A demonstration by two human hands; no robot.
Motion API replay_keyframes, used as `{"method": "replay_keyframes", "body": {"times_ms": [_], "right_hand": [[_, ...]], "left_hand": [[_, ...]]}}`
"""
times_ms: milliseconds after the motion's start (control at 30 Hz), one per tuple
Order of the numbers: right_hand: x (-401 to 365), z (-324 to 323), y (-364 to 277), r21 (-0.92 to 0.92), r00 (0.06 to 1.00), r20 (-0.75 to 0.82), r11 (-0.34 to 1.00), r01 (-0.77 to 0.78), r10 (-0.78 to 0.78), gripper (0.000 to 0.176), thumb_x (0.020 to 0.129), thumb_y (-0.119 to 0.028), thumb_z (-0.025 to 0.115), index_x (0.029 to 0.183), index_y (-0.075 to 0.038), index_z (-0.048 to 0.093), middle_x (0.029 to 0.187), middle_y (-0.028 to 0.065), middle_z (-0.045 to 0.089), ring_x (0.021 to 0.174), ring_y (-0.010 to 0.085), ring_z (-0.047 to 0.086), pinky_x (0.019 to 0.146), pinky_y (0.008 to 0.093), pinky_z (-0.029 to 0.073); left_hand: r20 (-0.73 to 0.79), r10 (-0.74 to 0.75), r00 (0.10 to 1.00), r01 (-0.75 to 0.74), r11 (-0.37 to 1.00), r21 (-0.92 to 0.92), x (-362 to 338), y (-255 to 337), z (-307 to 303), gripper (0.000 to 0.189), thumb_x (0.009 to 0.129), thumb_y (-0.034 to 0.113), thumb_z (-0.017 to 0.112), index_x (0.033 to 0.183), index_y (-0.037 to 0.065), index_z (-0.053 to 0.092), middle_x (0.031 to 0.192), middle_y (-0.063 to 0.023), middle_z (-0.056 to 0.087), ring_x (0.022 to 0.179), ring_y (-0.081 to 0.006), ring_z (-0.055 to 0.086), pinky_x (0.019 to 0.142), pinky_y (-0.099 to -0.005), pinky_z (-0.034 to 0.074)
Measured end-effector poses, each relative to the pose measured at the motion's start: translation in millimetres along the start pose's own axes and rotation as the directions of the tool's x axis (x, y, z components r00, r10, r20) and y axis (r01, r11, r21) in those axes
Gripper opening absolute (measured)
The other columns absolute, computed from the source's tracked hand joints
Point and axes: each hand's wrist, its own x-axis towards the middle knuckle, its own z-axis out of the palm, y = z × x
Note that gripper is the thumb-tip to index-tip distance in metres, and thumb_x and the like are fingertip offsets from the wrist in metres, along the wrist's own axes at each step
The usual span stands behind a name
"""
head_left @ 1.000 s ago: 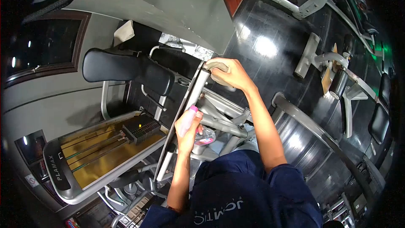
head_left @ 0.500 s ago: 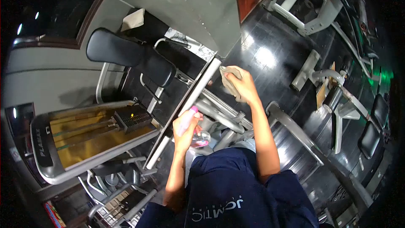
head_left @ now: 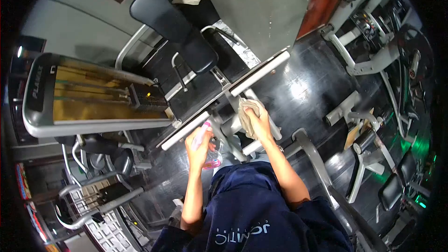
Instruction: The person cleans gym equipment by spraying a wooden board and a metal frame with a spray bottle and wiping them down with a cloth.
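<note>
Your right hand [head_left: 259, 123] clamps a cloth [head_left: 245, 111] on a tube [head_left: 232, 127] just below the bar [head_left: 261, 72]. Your left hand [head_left: 197, 145], fingers closed, grips a bottle [head_left: 212, 158] beside the bar.

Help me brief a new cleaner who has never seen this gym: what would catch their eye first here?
Centre frame, the right hand presses a beige cloth onto the grey machine frame, while the left hand beside it holds a clear spray bottle with a pink top. To the left, a weight stack against a yellowish panel stands out, with a black padded seat up and to its right.
</note>
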Motion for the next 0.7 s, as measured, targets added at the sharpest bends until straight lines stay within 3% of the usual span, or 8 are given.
{"method": "replay_keyframes", "body": {"times_ms": [100, 233, 300, 333, 433, 533, 700], "right_hand": [[-13, 15, 6, -0.011, 0.996, 0.085, 0.999, -0.035, 0.036, 0.027, 0.089, -0.009, 0.063, 0.115, 0.0, 0.062, 0.104, 0.008, 0.068, 0.099, 0.0144, 0.063, 0.091, 0.0281, 0.047], [-17, 28, 6, -0.214, 0.986, 0.164, 0.976, 0.024, 0.012, 0.028, 0.089, -0.013, 0.063, 0.116, -0.005, 0.063, 0.105, 0.0096, 0.071, 0.099, 0.0181, 0.067, 0.088, 0.0301, 0.05], [-12, 39, -4, -0.392, 0.968, 0.229, 0.899, 0.193, -0.108, 0.028, 0.088, -0.015, 0.063, 0.115, -0.006, 0.065, 0.106, 0.0123, 0.071, 0.1, 0.0239, 0.069, 0.086, 0.0326, 0.051], [-9, 45, -9, -0.395, 0.966, 0.233, 0.898, 0.195, -0.108, 0.028, 0.088, -0.015, 0.063, 0.115, -0.006, 0.065, 0.106, 0.0123, 0.071, 0.1, 0.0239, 0.069, 0.086, 0.0326, 0.051], [-4, 67, -21, -0.384, 0.9, 0.355, 0.839, 0.386, -0.252, 0.025, 0.086, -0.017, 0.064, 0.108, -0.006, 0.068, 0.104, 0.0144, 0.07, 0.097, 0.0322, 0.068, 0.083, 0.0366, 0.052], [3, 74, -8, -0.51, 0.924, 0.274, 0.774, 0.376, -0.268, 0.023, 0.086, -0.017, 0.063, 0.106, -0.007, 0.069, 0.101, 0.0157, 0.07, 0.094, 0.0349, 0.067, 0.081, 0.0385, 0.052], [14, 76, 11, -0.6, 0.971, 0.207, 0.769, 0.222, -0.119, 0.027, 0.086, -0.023, 0.065, 0.105, -0.006, 0.068, 0.092, 0.0196, 0.07, 0.09, 0.0372, 0.068, 0.078, 0.0421, 0.053]], "left_hand": [[-0.062, -0.008, 0.998, 0.012, 0.998, 0.067, 2, -9, -10, 0.022, 0.09, 0.02, 0.067, 0.083, -0.001, 0.068, 0.069, -0.0069, 0.065, 0.046, -0.0119, 0.057, 0.045, -0.0265, 0.048], [-0.076, 0.038, 0.996, -0.026, 0.988, 0.152, 9, -8, -15, 0.022, 0.088, 0.021, 0.068, 0.08, 0.0, 0.068, 0.059, -0.0043, 0.061, 0.045, -0.0106, 0.056, 0.044, -0.0261, 0.045], [-0.063, 0.014, 0.998, -0.004, 0.987, 0.158, 11, -3, -18, 0.026, 0.089, 0.024, 0.067, 0.087, -0.001, 0.068, 0.068, -0.0075, 0.064, 0.046, -0.0119, 0.057, 0.044, -0.0263, 0.047], [-0.043, -0.01, 0.999, 0.017, 0.985, 0.173, 11, -1, -19, 0.031, 0.09, 0.028, 0.066, 0.093, -0.003, 0.068, 0.076, -0.0108, 0.067, 0.046, -0.0132, 0.059, 0.044, -0.0264, 0.049], [-0.036, 0.017, 0.999, -0.012, 0.99, 0.138, 9, -2, -27, 0.03, 0.09, 0.028, 0.066, 0.093, -0.003, 0.068, 0.076, -0.0102, 0.066, 0.047, -0.0134, 0.059, 0.044, -0.0263, 0.048], [-0.075, 0.033, 0.997, -0.03, 0.999, 0.042, 4, -1, -35, 0.019, 0.089, 0.018, 0.067, 0.086, -0.001, 0.069, 0.064, -0.0053, 0.063, 0.046, -0.0113, 0.056, 0.044, -0.0262, 0.046], [-0.1, 0.017, 0.995, -0.023, 0.998, -0.058, -2, -20, -57, 0.017, 0.089, 0.015, 0.066, 0.091, -0.002, 0.068, 0.074, -0.0086, 0.066, 0.047, -0.0126, 0.057, 0.045, -0.0266, 0.046]]}}
